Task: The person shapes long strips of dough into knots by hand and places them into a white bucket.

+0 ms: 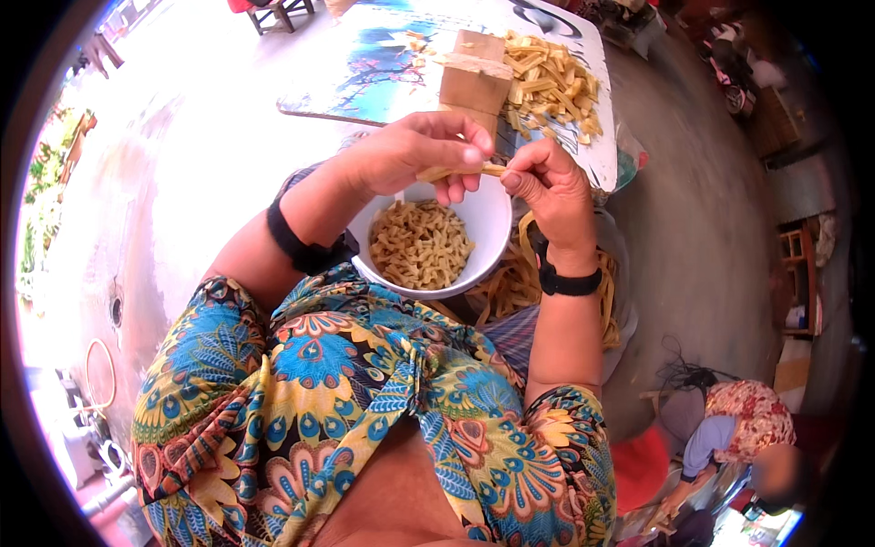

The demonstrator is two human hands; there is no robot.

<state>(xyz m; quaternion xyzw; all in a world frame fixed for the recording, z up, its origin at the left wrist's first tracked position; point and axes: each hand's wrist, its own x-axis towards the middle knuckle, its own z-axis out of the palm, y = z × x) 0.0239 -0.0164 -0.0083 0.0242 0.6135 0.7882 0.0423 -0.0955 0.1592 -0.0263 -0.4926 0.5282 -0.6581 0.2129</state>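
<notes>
My left hand (pixel 406 157) and my right hand (pixel 554 190) meet above a white bowl, each closed by fingertips on a short tan strip (pixel 493 170). The strip runs between the two hands, and part of it is hidden behind my fingers. Below them the white bowl (pixel 490 219) is partly filled with many small tan pieces (pixel 419 244), which look folded or knotted. To the right of the bowl, partly under my right wrist, long tan strips (pixel 506 284) lie in loose loops.
Ahead stands a low printed board table (pixel 383 20) with a wooden block (pixel 476 84) and a heap of cut yellowish strips (pixel 556 80). Another person (pixel 720 438) works at lower right, beside something red (pixel 641 469). Shelves (pixel 798 273) line the right side.
</notes>
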